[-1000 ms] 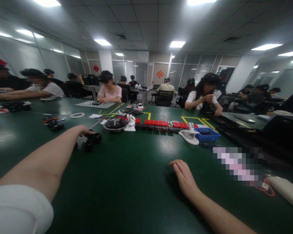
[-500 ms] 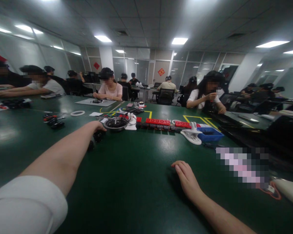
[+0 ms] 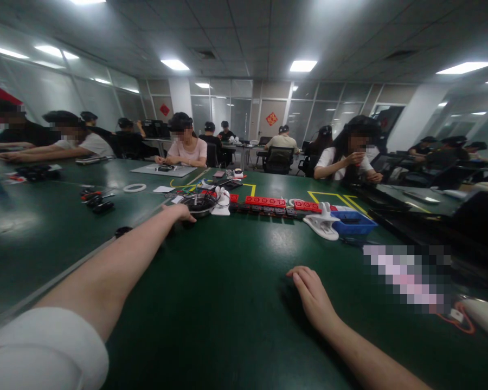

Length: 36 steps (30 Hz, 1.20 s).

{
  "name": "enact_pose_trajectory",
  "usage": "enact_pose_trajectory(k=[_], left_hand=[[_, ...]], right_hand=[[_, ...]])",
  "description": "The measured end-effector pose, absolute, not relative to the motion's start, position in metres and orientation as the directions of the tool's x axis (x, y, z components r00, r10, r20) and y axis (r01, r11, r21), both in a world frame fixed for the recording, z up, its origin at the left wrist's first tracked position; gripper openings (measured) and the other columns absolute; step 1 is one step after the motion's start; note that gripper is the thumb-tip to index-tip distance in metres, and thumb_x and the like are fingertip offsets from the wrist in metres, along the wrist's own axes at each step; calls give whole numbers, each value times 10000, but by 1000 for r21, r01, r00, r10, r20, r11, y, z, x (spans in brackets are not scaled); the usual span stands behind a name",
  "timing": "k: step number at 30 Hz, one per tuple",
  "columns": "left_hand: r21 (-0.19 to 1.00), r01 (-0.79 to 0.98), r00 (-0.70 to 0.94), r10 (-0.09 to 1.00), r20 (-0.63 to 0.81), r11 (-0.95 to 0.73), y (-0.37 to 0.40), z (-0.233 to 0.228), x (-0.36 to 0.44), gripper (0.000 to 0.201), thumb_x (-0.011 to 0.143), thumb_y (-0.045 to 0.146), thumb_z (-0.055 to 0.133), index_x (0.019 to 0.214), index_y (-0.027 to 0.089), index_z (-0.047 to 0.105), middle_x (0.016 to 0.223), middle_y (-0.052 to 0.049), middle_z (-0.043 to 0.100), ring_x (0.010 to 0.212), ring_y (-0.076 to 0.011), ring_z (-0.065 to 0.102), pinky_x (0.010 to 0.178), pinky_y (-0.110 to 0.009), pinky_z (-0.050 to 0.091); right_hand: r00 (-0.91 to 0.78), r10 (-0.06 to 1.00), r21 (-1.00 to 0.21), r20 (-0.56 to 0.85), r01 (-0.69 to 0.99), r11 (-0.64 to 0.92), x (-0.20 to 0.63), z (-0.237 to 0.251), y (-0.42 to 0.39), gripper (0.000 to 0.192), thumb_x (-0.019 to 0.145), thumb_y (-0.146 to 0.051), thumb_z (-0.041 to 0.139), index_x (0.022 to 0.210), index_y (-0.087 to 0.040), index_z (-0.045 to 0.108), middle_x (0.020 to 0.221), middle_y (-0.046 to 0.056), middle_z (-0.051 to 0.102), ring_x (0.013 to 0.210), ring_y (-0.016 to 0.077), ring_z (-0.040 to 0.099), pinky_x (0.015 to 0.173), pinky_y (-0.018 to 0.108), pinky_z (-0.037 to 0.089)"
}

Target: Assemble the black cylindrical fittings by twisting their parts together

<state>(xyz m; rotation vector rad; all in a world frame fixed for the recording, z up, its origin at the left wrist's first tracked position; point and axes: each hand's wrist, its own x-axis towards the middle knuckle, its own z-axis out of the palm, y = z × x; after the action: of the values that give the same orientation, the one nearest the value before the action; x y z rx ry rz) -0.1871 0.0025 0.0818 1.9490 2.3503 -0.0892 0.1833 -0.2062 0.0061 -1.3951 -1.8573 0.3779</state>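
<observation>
My left hand [image 3: 181, 213] reaches far across the green table, beside a round dark dish [image 3: 205, 210] that has black cables in it. Its fingers look stretched out, though some are hidden behind the hand, and no held thing shows. Whether it touches the dish rim I cannot tell. A small black object [image 3: 123, 231] shows just past my left forearm. My right hand [image 3: 309, 292] lies relaxed on the table, fingers loosely extended, holding nothing. Just right of the dish stands a white stand [image 3: 220, 203].
A row of red blocks [image 3: 265, 201] runs along the table middle. A white clip-like stand [image 3: 323, 225] and a blue tray [image 3: 354, 223] are at its right end. Tools with dark handles [image 3: 97, 201] and a white ring [image 3: 134, 188] lie left. People sit across the table.
My left hand has moved from over a black object to the right, beside the round dish. A black object now shows left of my forearm. My right hand stays in place; the view shifted slightly.
</observation>
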Motion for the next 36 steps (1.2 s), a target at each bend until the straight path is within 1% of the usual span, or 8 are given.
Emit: enact_pose_trajectory(k=[2,4,6,10,16,22,28,36], left_hand=[[-35,980,-198,968,-152,195,0,82,-175,512,551,524,685,880,133,656,818,-156,669,1003,-401,508,831,-485,354],[-56,986,-165,968,-188,157,-6,81,-159,470,571,565,645,810,161,667,755,-121,678,975,-368,534,851,-475,345],[-58,994,-99,976,-195,90,-17,79,-141,449,586,588,617,756,175,667,769,-101,679,941,-329,560,863,-441,350],[-48,998,19,989,-144,-26,-39,75,-100,532,584,611,602,835,144,652,949,-141,639,926,-303,565,783,-361,424],[4,993,119,988,-96,-119,-53,71,-39,533,639,607,561,875,135,635,924,-138,632,840,-263,599,655,-287,472],[54,982,181,983,-36,-179,-56,61,7,559,641,634,544,873,133,632,900,-136,634,830,-260,600,658,-288,473],[96,972,217,976,5,-216,-59,55,14,610,665,689,463,865,135,621,898,-133,629,838,-270,595,652,-313,472],[146,965,221,975,8,-220,-63,46,10,713,603,762,443,993,176,557,964,-121,622,859,-256,596,652,-283,459]], right_hand=[[-111,908,-633,403,683,364,184,6,-206,288,867,-340,323,805,-210,572,862,55,581,862,207,510,792,355,394],[-113,907,-629,407,685,367,184,5,-206,286,867,-338,325,803,-210,574,859,55,582,860,206,512,790,352,395],[-114,907,-626,405,688,366,184,5,-206,286,866,-338,329,798,-210,576,857,54,583,859,205,514,785,349,397],[-121,908,-625,402,688,368,184,6,-206,284,866,-331,330,802,-208,578,860,56,580,859,204,513,779,343,400],[-116,904,-629,412,681,374,184,6,-207,285,865,-324,331,797,-203,580,861,60,579,861,204,514,794,343,398],[-119,905,-633,409,677,376,184,6,-207,286,868,-323,324,803,-199,573,869,62,572,867,204,511,800,340,395],[-126,905,-645,406,662,382,182,8,-208,293,871,-328,324,803,-195,576,864,63,568,867,205,510,801,346,400],[-132,907,-653,400,653,383,182,8,-208,292,876,-325,322,806,-195,574,863,60,563,867,200,516,804,342,404]])
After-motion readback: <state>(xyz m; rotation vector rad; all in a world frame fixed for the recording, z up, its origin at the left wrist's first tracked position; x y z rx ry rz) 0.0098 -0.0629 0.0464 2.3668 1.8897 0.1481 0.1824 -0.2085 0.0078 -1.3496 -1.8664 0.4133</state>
